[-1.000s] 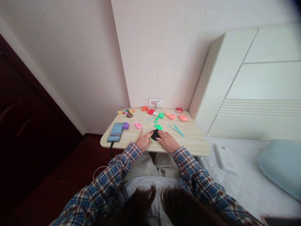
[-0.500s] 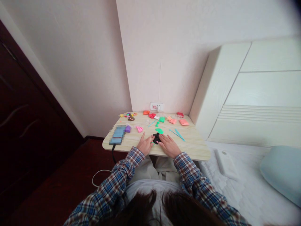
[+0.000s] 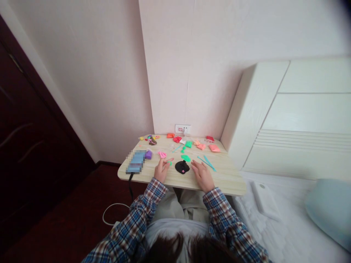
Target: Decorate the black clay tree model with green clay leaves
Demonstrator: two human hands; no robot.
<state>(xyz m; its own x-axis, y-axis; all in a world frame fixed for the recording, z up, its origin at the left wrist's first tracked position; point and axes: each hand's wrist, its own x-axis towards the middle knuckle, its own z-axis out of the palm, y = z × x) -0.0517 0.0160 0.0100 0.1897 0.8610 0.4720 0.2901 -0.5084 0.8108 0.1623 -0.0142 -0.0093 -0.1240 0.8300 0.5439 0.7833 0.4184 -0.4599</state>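
A flat black disc of modelling clay with a small pink flower-like mark lies on the table in front of me. My left hand is to its left, thumb and fingers pinched on a small green clay piece. To the right of the disc, my right hand is open above the tabletop, fingers stretched out and holding nothing. A flattened bright green clay patch lies just beyond the disc, with small green clay lumps farther back.
A phone-like device with a black cable lies at the table's left, beside a purple packet. A pink packet sits near my left hand. Blue modelling tools lie at right. Several coloured clay packets line the back, below a wall socket.
Both hands have come off the black disc and moved apart. My left hand has gone left with the small green piece. The view has tilted slightly upward.
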